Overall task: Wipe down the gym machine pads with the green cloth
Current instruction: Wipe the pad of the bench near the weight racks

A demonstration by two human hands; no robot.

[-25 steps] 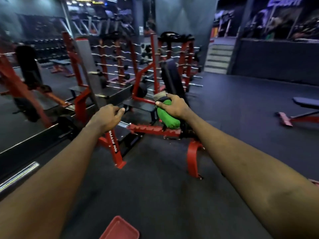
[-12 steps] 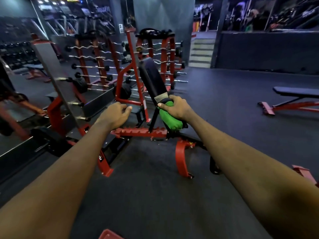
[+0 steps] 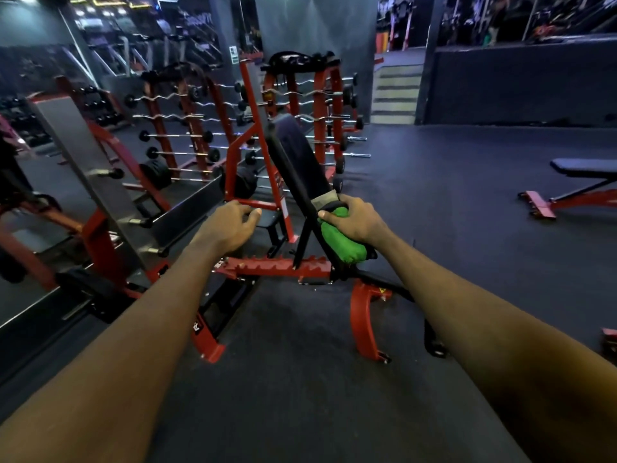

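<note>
Head view: right hand (image 3: pixel 357 222) clutches the balled green cloth (image 3: pixel 340 243) by the low end of the back pad (image 3: pixel 300 152) of the incline bench (image 3: pixel 277 267); contact unclear. Left hand (image 3: pixel 227 228) hovers loosely curled, empty. Balled tight, the cloth may clean only a narrow strip and miss the edges.

Head cam, fwd-down, near incline bench (image 3: pixel 302 155).

The left hand (image 3: pixel 230 226) and right hand (image 3: pixel 358 222) and both forearms (image 3: pixel 140 335) are bare.
</note>
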